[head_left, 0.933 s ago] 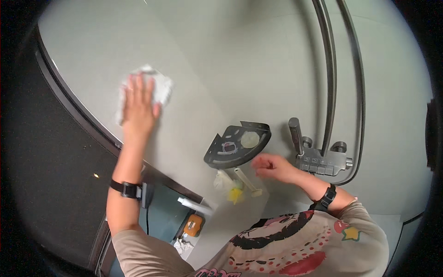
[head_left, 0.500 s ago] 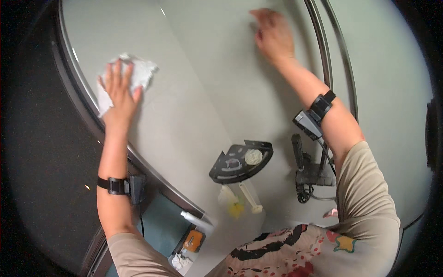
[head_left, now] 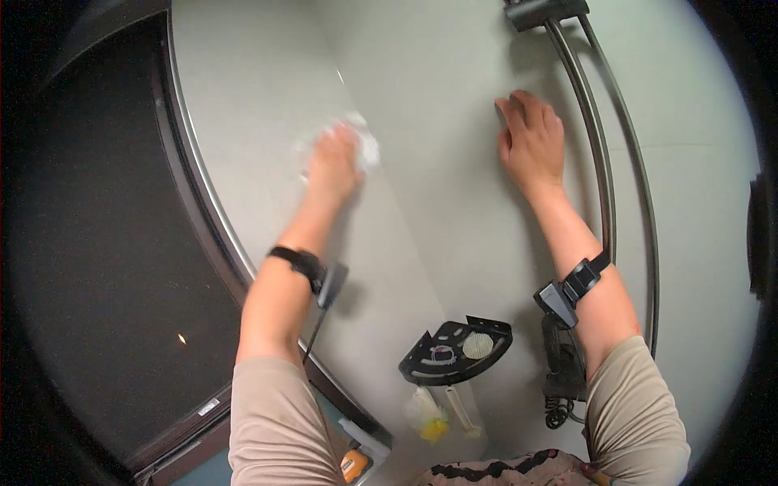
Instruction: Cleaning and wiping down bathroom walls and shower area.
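My left hand (head_left: 331, 162), blurred by motion, presses a crumpled white wipe (head_left: 369, 150) against the pale wall panel, left of the corner seam. Parts of the wipe show around the fingers; whether it is paper or fabric I cannot tell. To the right, my right hand (head_left: 535, 146) rests at the wall panel beside a curved metal rail, its fingers loosely bent and partly apart. Nothing shows in it. Both forearms wear a strapped device, one on the left (head_left: 312, 271) and one on the right (head_left: 567, 292).
A black corner shelf (head_left: 454, 352) holds a round pale item and small things. Below it hang a pale handled tool (head_left: 460, 409) and something yellow (head_left: 433, 429). Metal rails (head_left: 596, 146) with a dark bracket (head_left: 543, 12) run down the right. A dark-framed curved edge (head_left: 198, 174) borders the left.
My left hand has swept the wipe rightward, close to the corner seam. My right hand has shifted right and lower in view. The whole view has also moved, with more rail showing.
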{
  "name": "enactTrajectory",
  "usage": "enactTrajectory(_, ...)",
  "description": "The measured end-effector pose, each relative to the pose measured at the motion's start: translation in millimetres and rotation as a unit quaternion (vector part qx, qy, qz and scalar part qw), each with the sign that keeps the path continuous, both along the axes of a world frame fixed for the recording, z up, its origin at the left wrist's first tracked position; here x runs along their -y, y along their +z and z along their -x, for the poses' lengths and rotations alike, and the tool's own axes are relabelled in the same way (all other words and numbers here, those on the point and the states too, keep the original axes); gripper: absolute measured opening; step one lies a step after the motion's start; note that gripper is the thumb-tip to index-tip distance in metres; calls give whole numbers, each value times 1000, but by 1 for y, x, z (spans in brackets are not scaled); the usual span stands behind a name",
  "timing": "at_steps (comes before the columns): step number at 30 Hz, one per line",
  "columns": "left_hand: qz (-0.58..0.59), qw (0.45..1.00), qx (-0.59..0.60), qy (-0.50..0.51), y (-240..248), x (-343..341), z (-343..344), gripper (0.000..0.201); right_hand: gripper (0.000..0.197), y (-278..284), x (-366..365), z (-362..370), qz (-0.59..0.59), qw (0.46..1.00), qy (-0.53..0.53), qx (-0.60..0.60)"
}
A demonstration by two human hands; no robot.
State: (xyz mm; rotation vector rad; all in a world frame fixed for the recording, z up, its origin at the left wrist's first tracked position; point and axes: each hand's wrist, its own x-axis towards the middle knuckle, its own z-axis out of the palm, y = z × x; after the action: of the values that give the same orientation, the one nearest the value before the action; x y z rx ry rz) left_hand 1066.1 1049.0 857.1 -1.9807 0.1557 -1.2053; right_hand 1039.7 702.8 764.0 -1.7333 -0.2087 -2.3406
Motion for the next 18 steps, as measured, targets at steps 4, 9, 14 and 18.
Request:
enactTrajectory(4,4,992,-41,-116,13,-11,-13,70,51,-3,8,-7,-11,1000,-4,7)
enactTrajectory(9,127,915,376,71,170,-30,48,62,46,-1,3,-3,-6,1000,-1,3)
enactTrajectory(14,162,868,442,155,178,14,12,55,48,-1,5,-4,-4,1000,2,10)
enactTrajectory(18,269,940,174,-121,143,86,-73,58,48,-5,7,-8,-3,1000,-3,14)
